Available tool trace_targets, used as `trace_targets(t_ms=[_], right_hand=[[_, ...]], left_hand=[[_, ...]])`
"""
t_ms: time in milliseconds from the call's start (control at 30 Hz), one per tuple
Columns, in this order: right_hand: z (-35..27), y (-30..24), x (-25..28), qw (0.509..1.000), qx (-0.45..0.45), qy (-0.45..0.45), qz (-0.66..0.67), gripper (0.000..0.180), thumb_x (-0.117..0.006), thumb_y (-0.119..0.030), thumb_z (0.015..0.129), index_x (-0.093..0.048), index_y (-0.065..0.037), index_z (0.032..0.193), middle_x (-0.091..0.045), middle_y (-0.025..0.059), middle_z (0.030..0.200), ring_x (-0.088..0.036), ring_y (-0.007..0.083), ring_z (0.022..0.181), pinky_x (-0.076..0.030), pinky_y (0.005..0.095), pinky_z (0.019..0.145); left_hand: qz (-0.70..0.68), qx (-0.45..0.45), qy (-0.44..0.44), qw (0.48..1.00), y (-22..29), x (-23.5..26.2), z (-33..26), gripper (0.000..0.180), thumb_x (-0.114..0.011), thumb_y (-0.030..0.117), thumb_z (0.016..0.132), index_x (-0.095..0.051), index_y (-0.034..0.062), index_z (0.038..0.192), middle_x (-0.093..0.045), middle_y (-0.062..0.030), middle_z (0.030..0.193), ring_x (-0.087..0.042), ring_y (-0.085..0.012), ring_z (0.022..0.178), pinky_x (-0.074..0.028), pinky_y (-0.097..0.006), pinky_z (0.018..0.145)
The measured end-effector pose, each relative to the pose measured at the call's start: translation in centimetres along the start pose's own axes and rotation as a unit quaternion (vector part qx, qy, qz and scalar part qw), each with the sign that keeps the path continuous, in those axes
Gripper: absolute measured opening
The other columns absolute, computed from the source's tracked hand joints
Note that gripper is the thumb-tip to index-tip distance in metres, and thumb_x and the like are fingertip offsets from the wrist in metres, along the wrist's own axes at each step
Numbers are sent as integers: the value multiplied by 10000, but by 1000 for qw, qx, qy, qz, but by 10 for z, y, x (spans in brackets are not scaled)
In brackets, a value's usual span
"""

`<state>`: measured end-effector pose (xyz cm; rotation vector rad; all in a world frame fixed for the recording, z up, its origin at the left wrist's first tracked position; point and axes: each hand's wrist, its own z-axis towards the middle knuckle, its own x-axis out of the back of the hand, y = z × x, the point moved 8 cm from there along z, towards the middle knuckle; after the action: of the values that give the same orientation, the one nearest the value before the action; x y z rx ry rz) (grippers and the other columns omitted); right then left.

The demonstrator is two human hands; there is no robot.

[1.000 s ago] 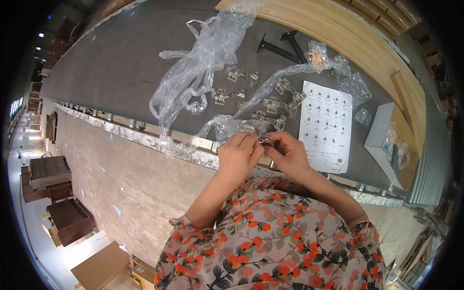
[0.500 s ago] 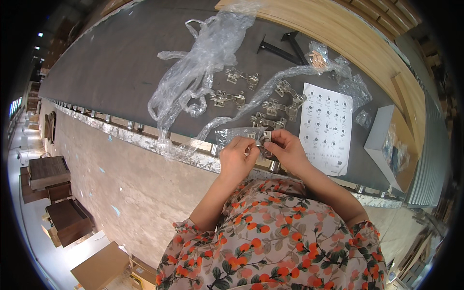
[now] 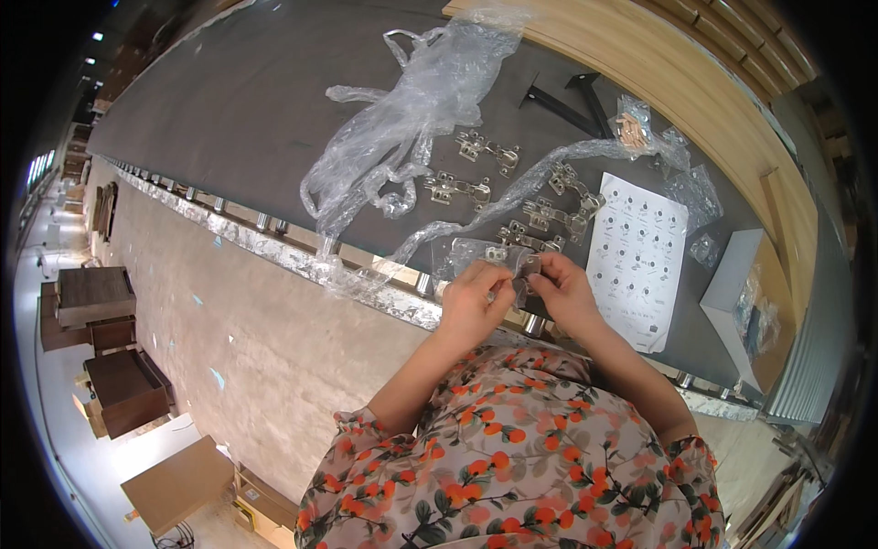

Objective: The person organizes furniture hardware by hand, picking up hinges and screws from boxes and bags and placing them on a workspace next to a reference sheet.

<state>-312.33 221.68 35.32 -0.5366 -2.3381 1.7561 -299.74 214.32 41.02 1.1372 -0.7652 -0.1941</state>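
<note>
My left hand (image 3: 474, 302) and my right hand (image 3: 565, 295) meet at the table's near edge, both closed in a pinch. Between them is a small clear plastic bag (image 3: 465, 249), its film stretched across my fingertips. Metal shows behind or inside the film, though I cannot tell which. Just beyond lie several silvery cabinet hinges: one pair (image 3: 487, 152) farthest away, another pair (image 3: 457, 188) to the left, and more (image 3: 551, 217) ahead of my right hand. A printed parts sheet (image 3: 640, 261) lies flat to the right of that hand.
Crumpled clear plastic wrap (image 3: 402, 119) sprawls over the dark table (image 3: 229, 110), with a twisted strand running right. Black metal brackets (image 3: 572, 105), a bag of wooden dowels (image 3: 633, 131) and a wooden board (image 3: 631, 55) lie farther off. An open carton (image 3: 732, 306) stands at right.
The whole view has shifted, so the table scene sits farther right and lower. Both hands stay together at the bag; the metal between my fingertips shows less clearly now, with film across it.
</note>
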Motion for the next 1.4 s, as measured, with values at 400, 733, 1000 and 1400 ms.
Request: trace_targets(t_ms=[400, 733, 1000, 1400], right_hand=[[-5, 2, -9, 996, -74, -2, 56, 159, -523, 26, 852, -550, 5, 1007, -626, 39, 891, -560, 75, 792, -445, 218, 712], [-19, -22, 12, 995, 23, 58, -73, 171, -472, 6, 889, -553, 6, 1040, -614, 19, 887, -525, 54, 772, -427, 207, 717], [-36, -32, 44, 994, -6, 109, -6, 161, -462, -6, 898, -570, -5, 1019, -635, 43, 947, -538, 56, 762, -444, 217, 674], [-32, -7, 63, 943, -58, 107, 310, 110, -521, 12, 859, -549, 1, 965, -612, 171, 1070, -621, 240, 892, -483, 305, 708]], left_hand=[[-30, 39, 9, 999, -4, 2, -6, 119, -619, 36, 764, -625, 26, 882, -604, -107, 810, -611, -233, 643, -485, -305, 547], [6, 62, -5, 998, -24, 1, -12, 96, -630, 75, 757, -624, 45, 848, -604, -106, 786, -612, -245, 617, -491, -321, 543], [24, 61, 11, 998, -32, 4, -11, 88, -636, 84, 748, -629, 45, 826, -610, -99, 758, -613, -233, 585, -489, -321, 535], [25, 86, 6, 996, -35, 7, -12, 90, -657, 42, 742, -644, 15, 827, -616, -98, 748, -596, -177, 600, -462, -265, 529]])
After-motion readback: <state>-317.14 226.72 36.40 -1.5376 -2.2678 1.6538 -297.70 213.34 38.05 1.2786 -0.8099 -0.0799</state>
